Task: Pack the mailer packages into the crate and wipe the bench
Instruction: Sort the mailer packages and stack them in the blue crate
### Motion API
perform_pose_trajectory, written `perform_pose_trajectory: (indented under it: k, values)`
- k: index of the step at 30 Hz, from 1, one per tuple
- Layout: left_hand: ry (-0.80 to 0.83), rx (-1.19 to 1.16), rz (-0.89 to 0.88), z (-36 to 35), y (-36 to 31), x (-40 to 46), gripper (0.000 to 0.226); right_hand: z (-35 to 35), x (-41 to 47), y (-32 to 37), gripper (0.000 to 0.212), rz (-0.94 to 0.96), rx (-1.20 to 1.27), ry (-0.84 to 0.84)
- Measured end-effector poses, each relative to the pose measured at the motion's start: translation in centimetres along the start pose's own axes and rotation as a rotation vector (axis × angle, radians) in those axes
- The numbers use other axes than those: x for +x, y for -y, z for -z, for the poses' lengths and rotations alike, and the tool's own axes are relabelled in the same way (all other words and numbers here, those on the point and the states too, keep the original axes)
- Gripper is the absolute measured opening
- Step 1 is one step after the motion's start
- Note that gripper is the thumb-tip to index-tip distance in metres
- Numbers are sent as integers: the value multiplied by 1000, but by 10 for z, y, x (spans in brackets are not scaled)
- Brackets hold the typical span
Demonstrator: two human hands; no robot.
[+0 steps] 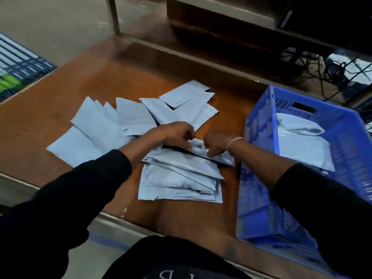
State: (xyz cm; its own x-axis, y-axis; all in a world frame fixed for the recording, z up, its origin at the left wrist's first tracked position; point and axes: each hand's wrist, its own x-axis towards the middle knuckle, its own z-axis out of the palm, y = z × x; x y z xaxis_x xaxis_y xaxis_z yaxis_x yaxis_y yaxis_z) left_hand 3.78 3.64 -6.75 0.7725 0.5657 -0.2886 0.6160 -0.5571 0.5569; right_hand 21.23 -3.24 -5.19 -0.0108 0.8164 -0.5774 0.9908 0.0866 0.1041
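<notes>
Pale grey mailer packages (141,125) lie fanned across the brown bench (84,81) at mid-frame, and your left hand (178,133) and right hand (216,144) both pinch one mailer (219,157) atop the near stack. More packages sit in the blue crate (346,137) at right; no label or writing is readable.

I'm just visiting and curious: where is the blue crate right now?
In the head view, the blue crate sits on the bench at the right, beside the right hand, with some mailers already inside.
</notes>
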Motion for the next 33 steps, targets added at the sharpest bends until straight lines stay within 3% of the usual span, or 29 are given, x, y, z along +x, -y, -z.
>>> perform_pose_trajectory:
  k: [3,5,7,10,14,16,20,22,25,29,33]
  values:
    - [-19,113,-106,-3,-7,2,48,18,-11,-11,9,14,33,-5]
    - [-83,143,-152,-4,-11,6,34,33,-19,-20,16,24,82,-67]
    - [-144,132,-155,1,-17,8,13,47,-25,-31,16,26,105,-212]
    - [-253,23,-90,16,-17,9,6,58,-26,-46,22,-51,108,-519]
    - [-341,-208,100,32,0,3,44,59,-30,-39,16,-32,104,-843]
    - [-381,-316,181,35,8,-3,53,54,-34,-24,12,76,153,-768]
    - [-419,-481,258,36,14,-11,39,33,-37,13,49,232,209,-73]
    - [-421,-523,273,35,14,-15,39,20,-35,26,63,281,190,88]
    - [-435,-584,278,32,12,-19,39,8,-29,36,58,304,133,63]
    - [-444,-648,284,35,7,-26,38,13,-32,33,25,317,90,-25]
    - [-416,-670,288,47,2,-33,40,34,-52,14,28,314,33,-112]
